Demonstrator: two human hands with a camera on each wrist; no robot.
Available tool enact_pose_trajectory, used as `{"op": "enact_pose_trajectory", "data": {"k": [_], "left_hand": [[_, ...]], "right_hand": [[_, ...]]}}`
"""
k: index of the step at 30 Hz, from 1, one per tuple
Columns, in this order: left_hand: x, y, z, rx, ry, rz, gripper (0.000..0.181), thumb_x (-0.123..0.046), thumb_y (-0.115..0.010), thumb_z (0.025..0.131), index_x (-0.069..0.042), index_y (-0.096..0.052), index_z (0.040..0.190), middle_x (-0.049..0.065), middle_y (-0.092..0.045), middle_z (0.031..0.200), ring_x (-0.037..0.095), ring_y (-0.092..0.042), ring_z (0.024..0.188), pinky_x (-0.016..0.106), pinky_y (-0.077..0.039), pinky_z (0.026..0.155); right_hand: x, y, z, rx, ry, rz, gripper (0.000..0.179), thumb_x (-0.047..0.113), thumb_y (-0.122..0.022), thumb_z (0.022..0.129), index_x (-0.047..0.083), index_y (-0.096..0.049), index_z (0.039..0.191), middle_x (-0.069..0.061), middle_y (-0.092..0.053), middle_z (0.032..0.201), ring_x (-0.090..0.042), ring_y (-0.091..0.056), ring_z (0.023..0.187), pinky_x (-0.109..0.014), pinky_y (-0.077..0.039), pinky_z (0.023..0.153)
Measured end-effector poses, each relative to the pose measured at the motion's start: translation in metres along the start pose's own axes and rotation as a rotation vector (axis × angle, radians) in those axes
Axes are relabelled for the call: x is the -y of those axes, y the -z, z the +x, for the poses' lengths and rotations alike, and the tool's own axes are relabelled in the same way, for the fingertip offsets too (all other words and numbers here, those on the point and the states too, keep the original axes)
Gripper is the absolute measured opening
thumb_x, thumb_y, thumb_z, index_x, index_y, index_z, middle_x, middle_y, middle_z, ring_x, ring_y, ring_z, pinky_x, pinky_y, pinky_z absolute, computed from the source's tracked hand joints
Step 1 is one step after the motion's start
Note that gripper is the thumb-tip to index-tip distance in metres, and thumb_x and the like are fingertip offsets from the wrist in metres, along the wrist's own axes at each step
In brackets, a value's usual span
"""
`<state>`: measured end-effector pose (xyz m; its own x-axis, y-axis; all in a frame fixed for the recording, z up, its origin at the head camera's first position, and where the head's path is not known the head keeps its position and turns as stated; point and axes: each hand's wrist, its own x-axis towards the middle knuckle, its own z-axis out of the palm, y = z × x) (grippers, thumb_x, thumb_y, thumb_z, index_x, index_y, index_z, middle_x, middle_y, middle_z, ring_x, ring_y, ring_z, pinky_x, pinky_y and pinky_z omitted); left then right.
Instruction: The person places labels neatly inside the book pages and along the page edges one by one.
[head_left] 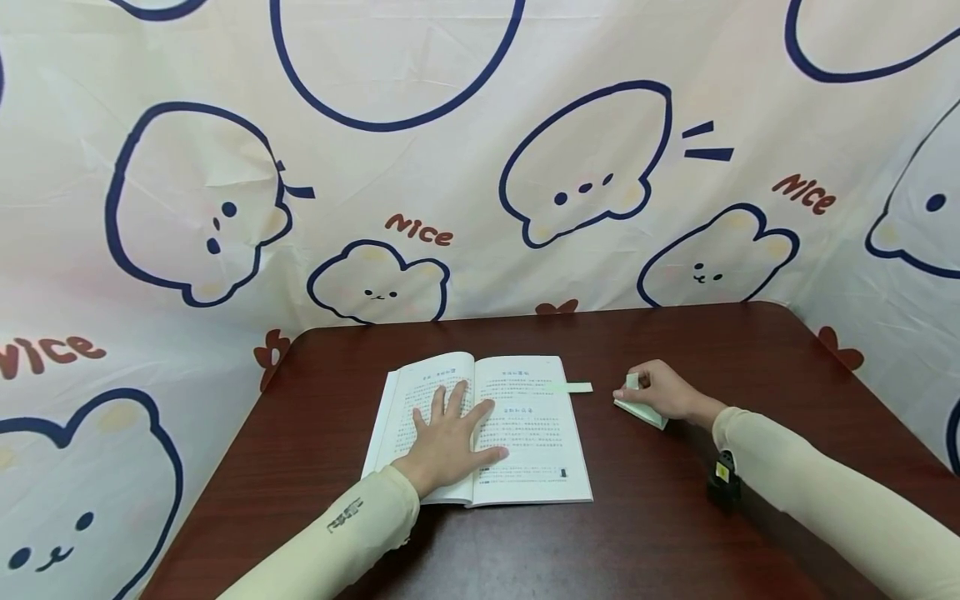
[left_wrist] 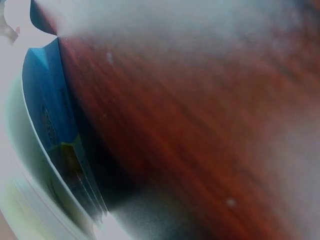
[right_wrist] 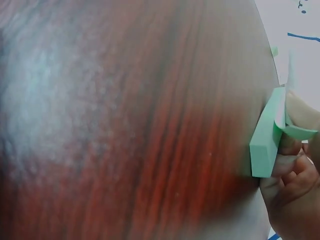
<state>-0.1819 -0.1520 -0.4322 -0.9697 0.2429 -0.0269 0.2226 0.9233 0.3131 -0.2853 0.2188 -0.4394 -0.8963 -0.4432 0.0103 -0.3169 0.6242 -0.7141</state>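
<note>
Book (head_left: 525, 437): lies open on the table (head_left: 600, 542), left of centre, both pages up and covered in print; its right page is the more exposed one.
Left hand (head_left: 448, 442): flat on the book, fingers spread wide, across the gutter; the thumb reaches over the right page.
Strip (head_left: 580, 387): pale green, near the top of the right page, its outer end jutting past the page edge over the table.
Right hand (head_left: 667, 392): well apart from the left hand, to the right of the book; thumb and fingers curled, pinching the pad (right_wrist: 265, 145).
Pad: pale green, a narrow block, tilted in the grip, near the strip but not touching it; whether it touches the table I cannot tell.
Sheet (right_wrist: 300, 131): on the pad, bent away from the block beside the fingers.
Cover (left_wrist: 47, 95): blue, seen under the book's curved page edges from the left wrist.
Table: dark reddish-brown wood grain, blurred in the left wrist view.
Sleeves (head_left: 337, 533): pale, on both arms; dark print marks the left one.
Device (head_left: 722, 483): black, at the right wrist.
Backdrop (head_left: 472, 183): pale cloth behind the table, blue-outlined animal figures and red "Nice" lettering.
</note>
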Motion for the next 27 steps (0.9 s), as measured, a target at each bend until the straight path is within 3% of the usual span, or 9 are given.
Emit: {"op": "enact_pose_trajectory", "data": {"k": [4, 9, 12, 16, 27], "left_hand": [[0.0008, -0.0003, 0.0, 0.0, 0.0, -0.005, 0.079, -0.068, -0.061, 0.088, -0.029, -0.043, 0.154, 0.017, -0.015, 0.169, 0.054, -0.01, 0.153, 0.085, -0.015, 0.107], [0.0015, -0.0011, -0.0011, 0.003, -0.003, -0.005, 0.079, -0.068, -0.06, 0.088, -0.029, -0.043, 0.154, 0.018, -0.015, 0.169, 0.054, -0.009, 0.153, 0.085, -0.015, 0.106], [0.0017, -0.0012, -0.0017, 0.0, -0.006, -0.006, 0.079, -0.068, -0.06, 0.088, -0.028, -0.043, 0.154, 0.018, -0.015, 0.169, 0.055, -0.01, 0.153, 0.086, -0.015, 0.106], [0.0014, -0.0011, -0.0021, -0.003, -0.007, -0.005, 0.079, -0.068, -0.06, 0.088, -0.028, -0.043, 0.154, 0.018, -0.016, 0.169, 0.055, -0.01, 0.153, 0.086, -0.015, 0.106], [0.001, -0.0011, -0.0007, -0.006, -0.01, -0.003, 0.079, -0.069, -0.06, 0.088, -0.028, -0.043, 0.154, 0.018, -0.016, 0.169, 0.055, -0.011, 0.153, 0.086, -0.015, 0.106]], "right_hand": [[0.0001, -0.0012, 0.0013, -0.026, -0.008, -0.041, 0.031, 0.022, -0.07, 0.096, 0.006, -0.059, 0.072, 0.002, -0.044, 0.062, -0.012, -0.046, 0.06, -0.023, -0.038, 0.056], [-0.0019, -0.0014, 0.0031, 0.004, 0.0, -0.099, 0.023, 0.024, -0.069, 0.097, 0.004, -0.07, 0.086, -0.001, -0.06, 0.072, -0.013, -0.053, 0.065, -0.025, -0.045, 0.059], [-0.003, -0.0006, 0.0048, 0.048, 0.009, -0.095, 0.022, 0.026, -0.074, 0.093, 0.004, -0.072, 0.095, -0.004, -0.067, 0.081, -0.014, -0.057, 0.071, -0.026, -0.049, 0.063], [-0.0035, 0.0001, 0.0057, 0.082, 0.009, -0.07, 0.023, 0.024, -0.078, 0.089, 0.003, -0.072, 0.096, -0.005, -0.069, 0.084, -0.013, -0.058, 0.073, -0.026, -0.05, 0.065], [-0.0004, 0.0062, 0.001, 0.074, -0.079, 0.011, 0.02, 0.02, -0.074, 0.092, 0.0, -0.071, 0.094, -0.007, -0.067, 0.079, -0.015, -0.055, 0.07, -0.027, -0.047, 0.062]]}}
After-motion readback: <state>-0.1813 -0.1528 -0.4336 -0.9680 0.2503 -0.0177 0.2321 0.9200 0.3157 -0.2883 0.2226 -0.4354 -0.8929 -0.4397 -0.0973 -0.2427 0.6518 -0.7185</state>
